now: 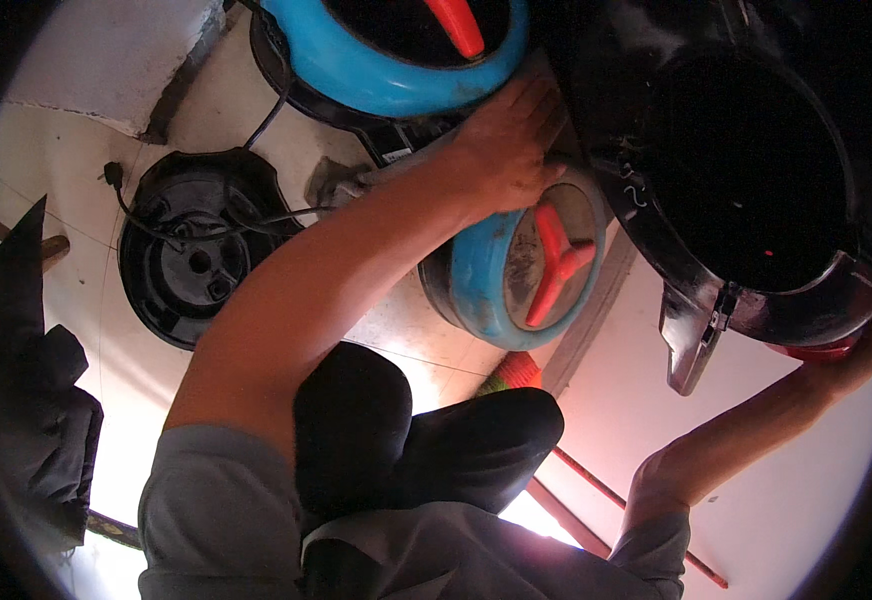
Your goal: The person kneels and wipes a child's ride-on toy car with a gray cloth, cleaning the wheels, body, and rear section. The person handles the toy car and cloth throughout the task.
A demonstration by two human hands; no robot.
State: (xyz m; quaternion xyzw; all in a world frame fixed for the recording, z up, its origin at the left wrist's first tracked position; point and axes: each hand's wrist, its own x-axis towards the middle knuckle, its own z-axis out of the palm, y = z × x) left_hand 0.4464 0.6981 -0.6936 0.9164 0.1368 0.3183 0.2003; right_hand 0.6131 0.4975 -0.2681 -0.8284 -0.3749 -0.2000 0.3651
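My left hand reaches between two round blue-and-black plastic housings, its fingers against a dark panel edge and its thumb beside the lower housing. That housing is tilted and has a red three-armed part on its face. The upper blue housing also bears a red part. At the right, my right hand is at the lower rim of a large black ring-shaped plastic housing, by a red part beneath it; its fingers are mostly hidden. A black round base with a cable lies left of my left forearm.
A plug on a black cable lies on the tiled floor. A pale block stands at the upper left, with dark fabric below it. A thin red rod and a red-and-green object are near my knees.
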